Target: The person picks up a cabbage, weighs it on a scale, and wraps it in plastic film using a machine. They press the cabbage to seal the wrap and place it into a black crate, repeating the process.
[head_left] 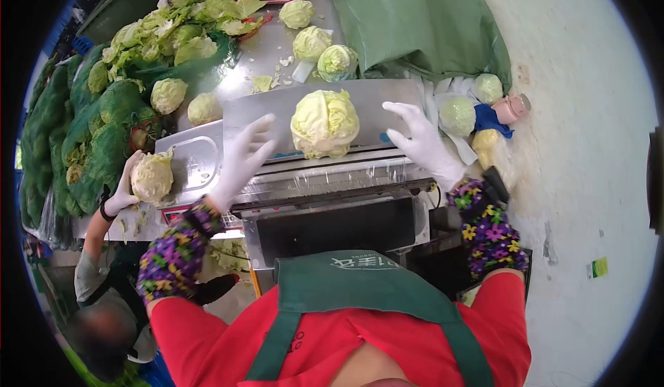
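Observation:
A pale green cabbage (325, 124) sits on the metal plate of a wrapping machine (242, 107), straight in front of me. To its left is my left hand (243, 157), in a white glove, fingers spread and apart from the cabbage. On the other side my right hand (423, 141), gloved the same way, is open with thumb and fingers parted and nothing in it. Clear film (346, 172) stretches along the machine's front edge, between my hands. Both forearms wear flowered sleeve covers.
At left a co-worker's gloved hand (126, 186) holds another cabbage (152, 177) beside a metal scale tray (197, 159). Green net sacks (104, 145) and loose leaves (159, 31) lie beyond. Cabbages (337, 63) stand at the back; wrapped ones (457, 115) are at right.

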{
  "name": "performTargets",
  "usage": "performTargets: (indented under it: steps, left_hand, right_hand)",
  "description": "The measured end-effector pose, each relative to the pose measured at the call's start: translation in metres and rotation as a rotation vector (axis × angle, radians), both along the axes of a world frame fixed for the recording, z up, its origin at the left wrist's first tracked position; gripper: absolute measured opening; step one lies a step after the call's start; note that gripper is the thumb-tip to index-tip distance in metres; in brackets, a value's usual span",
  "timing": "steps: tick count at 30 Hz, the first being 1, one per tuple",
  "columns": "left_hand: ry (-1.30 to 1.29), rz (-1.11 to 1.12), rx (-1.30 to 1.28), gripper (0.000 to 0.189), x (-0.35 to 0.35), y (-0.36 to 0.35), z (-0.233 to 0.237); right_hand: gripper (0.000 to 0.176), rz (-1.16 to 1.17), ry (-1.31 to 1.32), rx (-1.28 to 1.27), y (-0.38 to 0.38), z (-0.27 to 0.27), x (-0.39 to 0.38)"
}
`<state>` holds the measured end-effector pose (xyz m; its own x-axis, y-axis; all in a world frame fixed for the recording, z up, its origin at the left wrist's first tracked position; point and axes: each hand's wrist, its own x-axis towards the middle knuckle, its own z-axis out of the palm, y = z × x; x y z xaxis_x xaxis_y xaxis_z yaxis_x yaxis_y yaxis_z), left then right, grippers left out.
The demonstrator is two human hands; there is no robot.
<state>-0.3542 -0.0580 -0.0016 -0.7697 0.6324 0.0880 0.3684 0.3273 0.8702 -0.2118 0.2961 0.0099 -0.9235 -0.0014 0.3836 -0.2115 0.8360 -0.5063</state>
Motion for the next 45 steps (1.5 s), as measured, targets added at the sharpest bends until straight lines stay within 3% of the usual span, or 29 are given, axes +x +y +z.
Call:
performTargets:
  steps: [2,3,5,6,10,11,14,15,16,18,20,22,23,24,25,26,27,28,30,32,33,35,36,38,40,42,43,44,45]
  left_hand:
    - [0.593,-0.121,-0.313,0.05,0.001,-0.042,0.015]
    - [0.702,-0.204,-0.5,0.052,0.001,-0.058,0.02]
    - [0.855,-0.353,-0.844,0.052,0.003,-0.071,0.023]
    - [0.854,-0.346,-0.845,0.052,0.004,-0.069,0.023]
    - [0.985,-0.518,-0.705,0.049,0.01,-0.038,0.024]
    - [0.973,-0.559,-0.641,0.048,0.008,-0.035,0.007]
    - [0.877,-0.555,-0.427,0.042,0.012,-0.033,-0.001]
    - [0.4,-0.396,-0.314,0.03,0.018,-0.036,-0.005]
    - [-0.074,-0.229,-0.191,0.018,0.025,-0.038,-0.008]
    - [-0.543,-0.035,-0.158,0.015,0.046,-0.037,0.04]
    - [-0.519,0.03,0.278,0.019,0.056,-0.048,0.05]
    - [-0.046,0.005,0.382,0.021,0.051,-0.043,0.086]
    - [-0.031,0.006,0.365,0.041,0.041,-0.048,0.088]
    - [-0.034,0.006,0.362,0.041,0.029,-0.037,0.09]
    - [0.226,-0.046,0.178,0.065,0.016,-0.018,0.093]
    - [0.491,-0.098,-0.007,0.091,0.005,-0.002,0.095]
    - [0.527,-0.174,-0.164,0.108,-0.004,0.012,0.085]
    - [0.562,-0.244,-0.323,0.125,-0.014,0.025,0.065]
    - [0.553,-0.334,-0.351,0.127,-0.031,0.048,0.027]
    - [0.124,-0.421,0.002,0.126,-0.038,0.067,-0.004]
    - [0.02,-0.407,0.034,0.123,-0.034,0.072,0.006]
    - [-0.152,-0.379,0.164,0.117,-0.034,0.079,0.001]
    - [-0.321,-0.344,0.298,0.112,-0.034,0.08,-0.001]
    - [-0.472,-0.325,0.287,0.101,-0.032,0.074,0.005]
    - [-0.65,-0.292,0.273,0.09,-0.01,0.064,0.017]
    - [-0.856,-0.367,0.325,0.074,0.022,0.057,0.033]
    - [-1.226,-0.389,0.289,0.079,0.042,0.054,0.031]
    - [-1.256,-0.381,0.286,0.079,0.061,0.048,0.04]
    - [-1.411,-0.38,0.164,0.079,0.078,0.04,0.057]
  right_hand:
    - [0.055,0.084,-0.166,0.49,0.017,0.036,0.023]
    - [0.062,0.173,-0.02,0.636,0.027,0.033,0.03]
    - [0.064,0.266,-0.136,0.739,0.034,0.029,0.038]
    - [0.066,0.36,-0.244,0.842,0.034,0.029,0.038]
    - [0.033,0.541,-0.09,0.837,0.019,-0.006,0.021]
    - [0.019,0.521,-0.067,0.791,0.009,-0.015,0.019]
    - [0.008,0.367,-0.153,0.139,-0.011,-0.026,0.022]
    - [0.007,0.239,-0.588,-0.258,-0.011,-0.018,0.028]
    - [0.007,0.242,-0.588,-0.253,-0.012,-0.003,0.036]
    - [0.005,0.061,-0.833,-0.664,-0.011,0.031,0.042]
    - [0.006,0.098,-0.76,-0.772,-0.008,0.077,0.042]
    - [0.008,0.128,-0.701,-0.888,-0.005,0.091,0.032]
    - [0.004,0.172,-0.379,-0.852,0.0,0.094,0.018]
    - [0.016,0.213,-0.054,-0.801,0.005,0.095,0.004]
    - [0.016,0.214,-0.052,-0.801,0.008,0.093,-0.012]
    - [0.034,0.226,0.033,-0.194,0.011,0.086,-0.032]
    - [0.053,0.221,0.121,0.416,0.015,0.076,-0.051]
    - [0.078,0.321,0.176,0.667,0.025,0.047,-0.069]
    - [0.077,0.35,-0.003,0.761,0.019,0.017,-0.084]
    - [0.085,0.376,-0.095,0.525,0.003,-0.005,-0.091]
    - [0.085,0.378,-0.095,0.524,-0.004,-0.021,-0.095]
    - [0.09,0.452,-0.069,-0.31,-0.018,-0.041,-0.095]
    - [0.09,0.445,-0.068,-0.316,-0.016,-0.045,-0.089]
    - [0.086,0.425,-0.366,-0.597,-0.026,-0.013,-0.076]
    - [0.083,0.423,-0.451,-0.524,-0.035,0.028,-0.047]
    - [0.081,0.419,-0.537,-0.457,-0.04,0.028,-0.015]
    - [0.078,0.445,-0.639,-0.703,-0.043,0.018,0.006]
    - [0.077,0.461,-0.739,-0.958,-0.049,0.012,0.03]
    - [0.078,0.351,-0.919,-1.047,-0.056,0.017,0.056]
